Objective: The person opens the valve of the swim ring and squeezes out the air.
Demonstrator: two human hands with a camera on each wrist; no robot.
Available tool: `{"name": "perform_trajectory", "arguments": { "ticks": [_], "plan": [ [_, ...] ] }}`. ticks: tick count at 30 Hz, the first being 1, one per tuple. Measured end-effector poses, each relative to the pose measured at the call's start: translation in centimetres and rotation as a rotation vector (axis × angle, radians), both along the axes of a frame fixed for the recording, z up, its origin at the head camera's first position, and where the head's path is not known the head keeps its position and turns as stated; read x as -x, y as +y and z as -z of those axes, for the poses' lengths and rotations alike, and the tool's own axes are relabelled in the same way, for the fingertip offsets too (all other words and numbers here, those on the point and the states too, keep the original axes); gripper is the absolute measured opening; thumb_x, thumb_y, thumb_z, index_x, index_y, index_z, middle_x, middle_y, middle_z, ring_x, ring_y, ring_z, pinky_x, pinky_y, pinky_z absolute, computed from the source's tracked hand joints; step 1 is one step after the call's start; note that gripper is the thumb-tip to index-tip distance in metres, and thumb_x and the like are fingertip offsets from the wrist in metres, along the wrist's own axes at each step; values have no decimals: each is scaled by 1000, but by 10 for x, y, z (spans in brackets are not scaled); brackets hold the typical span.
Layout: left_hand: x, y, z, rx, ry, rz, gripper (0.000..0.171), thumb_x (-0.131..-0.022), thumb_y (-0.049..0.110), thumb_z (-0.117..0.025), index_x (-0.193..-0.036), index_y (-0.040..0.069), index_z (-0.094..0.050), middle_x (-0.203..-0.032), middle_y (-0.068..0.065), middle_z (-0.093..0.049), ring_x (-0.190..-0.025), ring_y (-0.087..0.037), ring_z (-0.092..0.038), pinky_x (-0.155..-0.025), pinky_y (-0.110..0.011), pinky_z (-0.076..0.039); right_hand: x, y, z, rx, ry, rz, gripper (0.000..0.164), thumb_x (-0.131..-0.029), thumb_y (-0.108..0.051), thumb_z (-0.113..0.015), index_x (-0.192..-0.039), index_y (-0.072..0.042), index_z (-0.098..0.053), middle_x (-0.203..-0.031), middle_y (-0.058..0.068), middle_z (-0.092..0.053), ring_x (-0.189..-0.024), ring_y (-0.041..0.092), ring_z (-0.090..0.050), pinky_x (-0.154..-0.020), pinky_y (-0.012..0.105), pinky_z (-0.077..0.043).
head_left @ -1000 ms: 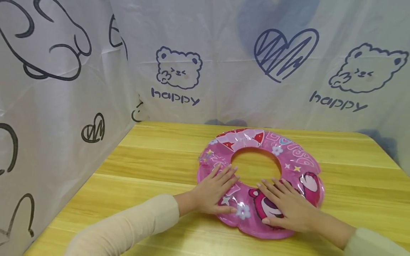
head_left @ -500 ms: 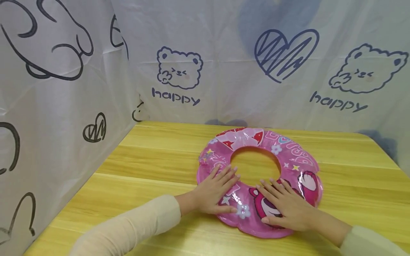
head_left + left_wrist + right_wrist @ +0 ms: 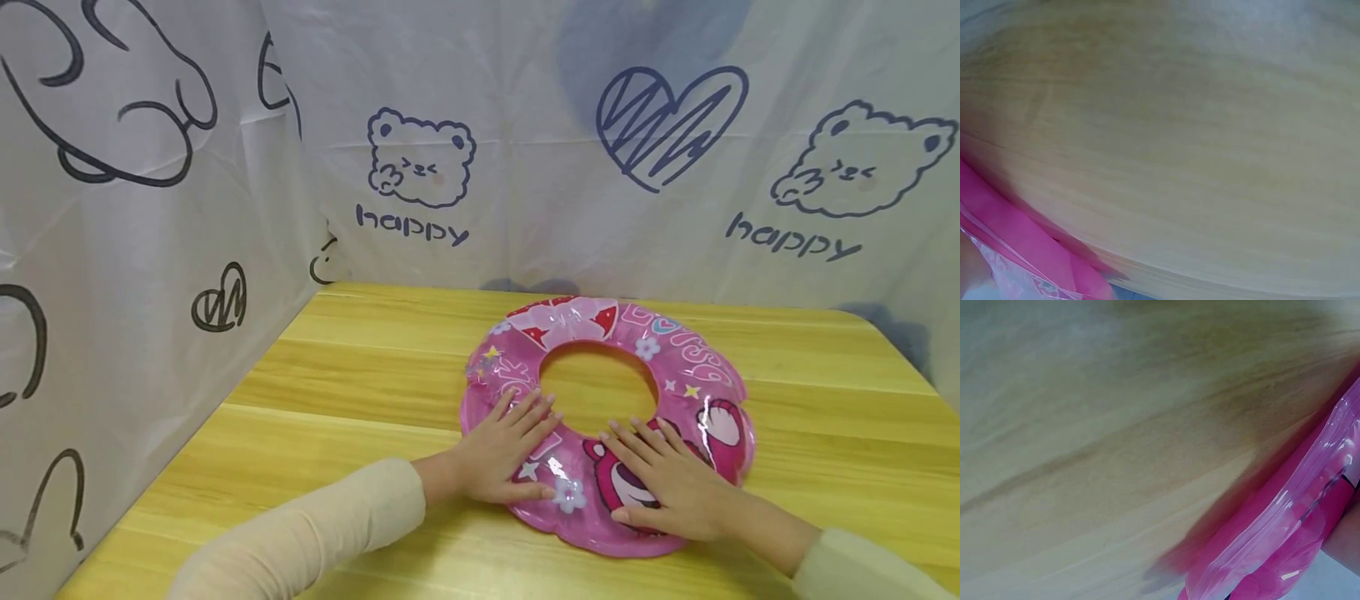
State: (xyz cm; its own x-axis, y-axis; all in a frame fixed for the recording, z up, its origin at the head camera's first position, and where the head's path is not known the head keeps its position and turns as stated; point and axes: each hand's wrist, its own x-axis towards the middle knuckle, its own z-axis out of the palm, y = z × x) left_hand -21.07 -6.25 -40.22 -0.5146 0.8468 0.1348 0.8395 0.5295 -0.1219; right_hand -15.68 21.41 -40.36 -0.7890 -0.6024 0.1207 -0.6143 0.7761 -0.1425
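Note:
A pink inflatable swim ring (image 3: 555, 517) with a bear print, flowers, stars and a bow lies flat on the wooden table. My left hand (image 3: 502, 454) rests on its near left part, fingers spread and pointing toward the hole. On the near right part, over the bear's face, lies my right hand (image 3: 675, 483), its fingers straight as well. In the left wrist view the swim ring (image 3: 1029, 240) shows only as a pink edge at the lower left. The right wrist view has the ring's shiny seam (image 3: 1272, 512) along its right side.
The yellow wood-grain table (image 3: 360, 375) extends on both sides of the ring. Behind it hangs a white cloth (image 3: 540, 208) printed with bears, hearts and the word "happy". Another printed cloth (image 3: 135, 275) runs along the left edge of the table.
Both hands keep their places on the swim ring. Only a very slight shift of the ring and the view shows.

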Motion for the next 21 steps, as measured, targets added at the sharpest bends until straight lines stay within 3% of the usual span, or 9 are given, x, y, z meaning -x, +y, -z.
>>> {"name": "perform_trajectory", "arguments": {
  "ticks": [21],
  "plan": [
    [1,1,3,38,34,-20,85,-86,64,-42,-147,7,-25,-154,-14,-23,-144,-31,-15,-116,-51,-10,0,-2,3,-30,-29,10,79,-86,-63,-46,-145,-11,-33,-150,11,-33,-139,39,-25,-104,15,27]
  ]
}}
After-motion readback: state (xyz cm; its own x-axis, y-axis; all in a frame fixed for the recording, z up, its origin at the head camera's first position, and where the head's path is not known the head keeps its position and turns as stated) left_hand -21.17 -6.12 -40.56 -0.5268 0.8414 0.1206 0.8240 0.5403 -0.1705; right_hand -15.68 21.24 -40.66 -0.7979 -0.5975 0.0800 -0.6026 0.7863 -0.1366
